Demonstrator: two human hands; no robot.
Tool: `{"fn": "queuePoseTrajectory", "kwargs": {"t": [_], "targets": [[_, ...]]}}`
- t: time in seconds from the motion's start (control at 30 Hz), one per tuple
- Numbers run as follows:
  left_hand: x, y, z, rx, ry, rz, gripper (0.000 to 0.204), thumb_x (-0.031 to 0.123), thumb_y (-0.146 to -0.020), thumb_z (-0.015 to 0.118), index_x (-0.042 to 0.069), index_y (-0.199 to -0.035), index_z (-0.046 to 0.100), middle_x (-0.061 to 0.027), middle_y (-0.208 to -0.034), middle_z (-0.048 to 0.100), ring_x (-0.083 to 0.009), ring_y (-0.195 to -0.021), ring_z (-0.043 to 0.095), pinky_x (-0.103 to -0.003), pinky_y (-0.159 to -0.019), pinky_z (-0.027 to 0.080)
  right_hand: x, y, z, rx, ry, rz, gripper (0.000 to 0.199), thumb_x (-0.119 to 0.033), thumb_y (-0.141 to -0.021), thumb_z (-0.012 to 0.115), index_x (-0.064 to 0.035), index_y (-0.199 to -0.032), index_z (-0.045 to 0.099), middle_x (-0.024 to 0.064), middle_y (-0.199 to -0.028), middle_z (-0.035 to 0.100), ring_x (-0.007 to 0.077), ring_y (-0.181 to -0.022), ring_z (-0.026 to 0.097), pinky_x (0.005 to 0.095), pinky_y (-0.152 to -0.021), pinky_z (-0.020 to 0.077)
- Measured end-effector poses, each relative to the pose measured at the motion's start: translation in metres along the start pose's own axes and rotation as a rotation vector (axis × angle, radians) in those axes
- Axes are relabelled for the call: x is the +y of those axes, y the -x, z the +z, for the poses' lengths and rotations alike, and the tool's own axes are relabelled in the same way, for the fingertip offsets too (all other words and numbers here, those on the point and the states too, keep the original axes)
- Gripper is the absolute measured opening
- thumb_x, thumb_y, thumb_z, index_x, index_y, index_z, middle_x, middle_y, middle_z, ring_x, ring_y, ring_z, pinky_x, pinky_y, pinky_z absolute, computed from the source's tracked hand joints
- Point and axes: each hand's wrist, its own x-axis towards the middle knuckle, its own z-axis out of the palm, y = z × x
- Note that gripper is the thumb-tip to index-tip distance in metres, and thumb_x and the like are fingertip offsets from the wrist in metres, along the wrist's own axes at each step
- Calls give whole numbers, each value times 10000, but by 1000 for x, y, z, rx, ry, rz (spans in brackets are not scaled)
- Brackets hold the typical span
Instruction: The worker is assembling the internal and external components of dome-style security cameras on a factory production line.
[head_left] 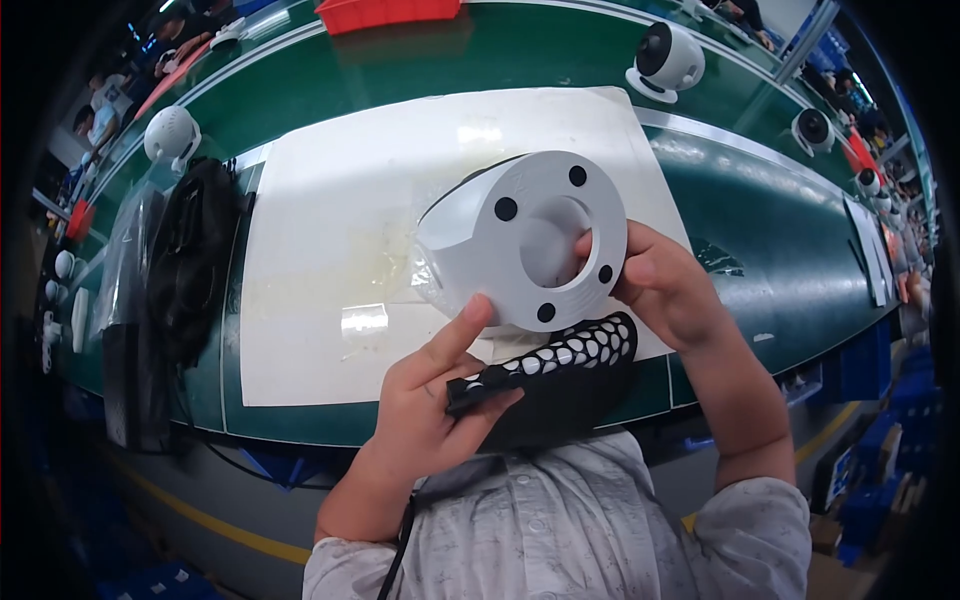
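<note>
Above the table I hold a white rounded housing (450, 265), tilted so that its flat ring base faces me. Several black round pads sit on the ring around a large central hole. My right hand (680, 290) grips the ring's right side, thumb outside and a fingertip showing in the hole. My left hand (425, 405) is closed around the end of a curved black strip with white oval spots (585, 345). One left fingertip touches the lower left edge of the housing. The back of the housing is hidden.
Beneath lies a large white sheet (320, 220) on the green table (770, 240). At left are a black bag (190, 260) and a clear plastic bag (130, 250). Similar white devices (678, 60) stand farther back, near a red bin (388, 12). Other people sit at the far left.
</note>
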Motion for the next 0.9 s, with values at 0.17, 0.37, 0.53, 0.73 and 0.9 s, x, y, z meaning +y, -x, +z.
{"fn": "queuePoseTrajectory", "kwargs": {"t": [0.17,0.37,0.53,0.73,0.9], "targets": [[-2,2,1,42,-9,76,136,-26,-612,662,-42,-713,573,-174,-1238,413,-244,-872,595,-259,-699,454,-5,1,0,66,76,39,377,-199,-721,550,4,-1029,472,87,-976,514,168,-917,507,290,-808,401],[-1,-1,2,37,-2,71,146,-24,-609,665,-44,-723,575,-177,-1232,418,-255,-885,592,-262,-703,456,-20,15,3,366,1404,-1027,144,-91,-591,668,-97,-710,589,60,-1003,505,251,-944,468,335,-811,366],[-2,2,4,20,45,-1,140,-25,-610,660,-40,-724,580,-175,-1226,425,-254,-862,598,-259,-691,458,-39,15,14,168,1515,-743,107,-106,-631,654,-78,-693,572,99,-1141,447,302,-1133,338,394,-932,270],[1,-1,5,15,60,-28,119,-24,-612,650,-28,-714,589,-161,-1224,432,-232,-762,614,-258,-664,461,-58,7,19,-21,1635,-634,126,-139,-645,639,-74,-668,534,76,-1235,410,296,-1220,262,419,-965,208],[0,0,3,-17,24,-31,110,-15,-615,650,-26,-700,582,-164,-1214,441,-225,-734,615,-254,-636,461,-54,11,12,-113,1831,-723,164,-181,-661,633,-70,-663,512,59,-1245,407,298,-1218,266,430,-966,203]]}}
